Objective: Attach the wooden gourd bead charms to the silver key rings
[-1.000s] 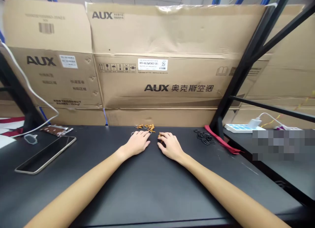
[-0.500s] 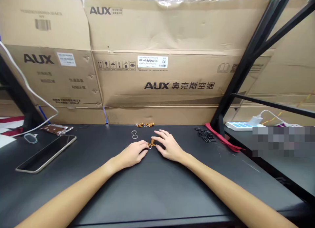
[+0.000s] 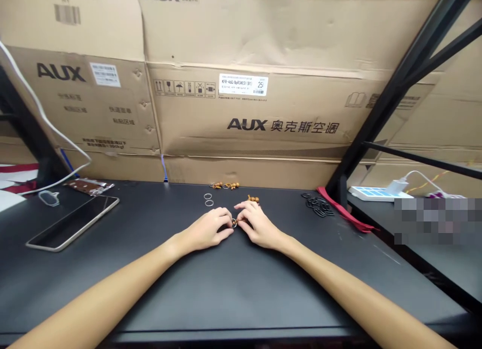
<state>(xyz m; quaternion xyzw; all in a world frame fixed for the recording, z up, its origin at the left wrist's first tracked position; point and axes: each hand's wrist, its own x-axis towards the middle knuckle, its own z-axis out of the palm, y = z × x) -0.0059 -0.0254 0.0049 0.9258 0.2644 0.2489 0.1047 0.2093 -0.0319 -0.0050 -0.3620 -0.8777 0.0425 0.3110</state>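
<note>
Orange-brown beads and a thin metal loop make up the small piece, a small metal ring [image 3: 234,222] with a bead or two showing at its edge (too tiny to count). It sits at the meeting point of both hands, low on a black desk [image 3: 241,294]. The left hand [image 3: 207,230] and right hand [image 3: 259,229] lie palms down, fingers curled inward, not spread. Their fingertips [image 3: 230,220] close on the ring from either side, pinching it between them. Just ahead of the right hand lies a loose orange bead cluster [image 3: 253,199]; a second bead string [image 3: 225,186] sits further back, near the cardboard. Two plain metal rings [image 3: 208,199] lie apart, ahead of the left hand. Off to the right, a heap of black rubber rings [image 3: 316,206] sits beside a red strap [image 3: 343,217].
</note>
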